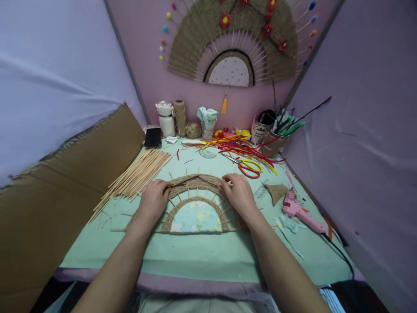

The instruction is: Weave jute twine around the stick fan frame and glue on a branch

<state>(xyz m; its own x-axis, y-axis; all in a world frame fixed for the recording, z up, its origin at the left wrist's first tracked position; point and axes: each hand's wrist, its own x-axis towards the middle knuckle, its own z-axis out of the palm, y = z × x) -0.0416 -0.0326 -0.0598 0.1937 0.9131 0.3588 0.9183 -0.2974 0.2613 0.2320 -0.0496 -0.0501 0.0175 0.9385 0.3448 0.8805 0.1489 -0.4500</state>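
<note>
A half-round woven twine fan point(208, 180) on thin sticks lies flat on the table, its inner half-disc point(196, 217) covered in pale green flowered cloth. A dark thin twig point(182, 181) rests across the upper band. My left hand point(153, 199) is closed at the band's left side, with thumb and fingers on the twig's left end. At the right part of the band, my right hand point(240, 194) has its fingers bent and gripping the woven edge. Whether its fingertips also touch the twig is hard to see.
Loose thin sticks point(140, 174) lie at left beside a cardboard panel point(81, 182). Scissors point(249, 167) and coloured pipe cleaners point(241, 145) lie behind the fan. A pink glue gun point(301, 211) with a cord is at right. Twine, a jar and tool cups point(275, 141) stand along the back.
</note>
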